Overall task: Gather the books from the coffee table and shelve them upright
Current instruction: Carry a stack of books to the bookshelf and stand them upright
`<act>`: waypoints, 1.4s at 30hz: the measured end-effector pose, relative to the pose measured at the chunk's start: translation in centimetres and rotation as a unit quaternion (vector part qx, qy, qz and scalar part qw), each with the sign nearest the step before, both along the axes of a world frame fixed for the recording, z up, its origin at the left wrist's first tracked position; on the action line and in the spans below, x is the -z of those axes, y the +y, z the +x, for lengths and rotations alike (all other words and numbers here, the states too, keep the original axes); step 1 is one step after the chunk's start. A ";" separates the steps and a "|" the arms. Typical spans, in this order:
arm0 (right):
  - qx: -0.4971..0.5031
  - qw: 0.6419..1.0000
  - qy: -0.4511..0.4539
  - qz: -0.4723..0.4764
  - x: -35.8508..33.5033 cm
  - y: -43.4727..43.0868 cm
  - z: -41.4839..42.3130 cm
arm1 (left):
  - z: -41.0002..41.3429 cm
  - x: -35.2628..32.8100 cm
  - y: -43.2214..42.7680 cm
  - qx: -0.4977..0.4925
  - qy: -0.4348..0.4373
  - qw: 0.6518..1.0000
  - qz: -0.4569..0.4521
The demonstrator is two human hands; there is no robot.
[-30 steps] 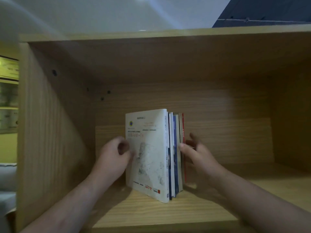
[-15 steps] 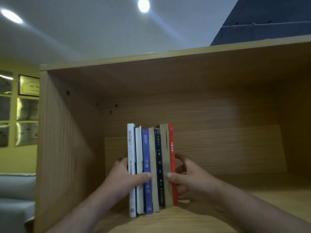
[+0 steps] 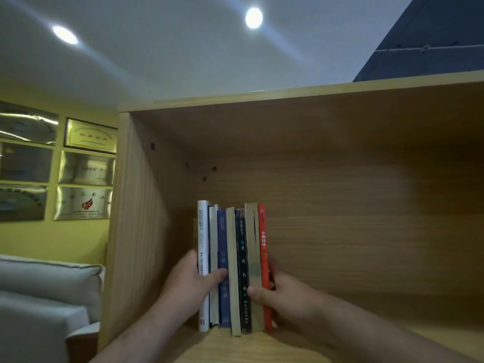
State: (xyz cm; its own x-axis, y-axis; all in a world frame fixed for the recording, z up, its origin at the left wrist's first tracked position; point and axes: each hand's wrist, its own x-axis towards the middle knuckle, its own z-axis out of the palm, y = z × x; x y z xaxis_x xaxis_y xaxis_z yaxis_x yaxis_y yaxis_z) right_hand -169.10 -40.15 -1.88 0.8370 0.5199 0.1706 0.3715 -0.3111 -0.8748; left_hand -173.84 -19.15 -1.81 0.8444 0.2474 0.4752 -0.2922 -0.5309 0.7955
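Books: a small row of books [image 3: 233, 268] stands upright, spines outward, on the shelf board [image 3: 262, 347] inside a wooden bookcase [image 3: 340, 195], towards its left half but clear of the left wall.
Members: a white spine [image 3: 203, 231] on the left end, then a blue spine [image 3: 222, 239], a black spine [image 3: 241, 247] and a red spine [image 3: 262, 231] on the right end, with tan page edges showing between some of them.
Left hand: the left hand [image 3: 191, 281] presses flat against the white end, its thumb laid across the fronts of the spines as far as the blue one.
Right hand: the right hand [image 3: 282, 297] clamps the red end, thumb on the front of the row, fingers behind and hidden.
Hands together: both squeeze the row from its two ends as one block.
Weight: likely moderate as a bundle, each paperback light alone.
Stiffness: thin soft covers, so probably bendy singly, firmer when pressed together.
Slip: glossy covers may slide past each other if the squeeze eases, so middle volumes could drop or lean.
Where to hold: low on the two outer covers, pressing inward.
Risk: with no bookend or wall touching it, the row looks liable to topple sideways once let go.
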 end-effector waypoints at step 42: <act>-0.002 0.989 -0.139 -0.045 2.2 5.4 3.3 | 1.0 0.9 0.3 -0.189 -0.075 0.913 0.355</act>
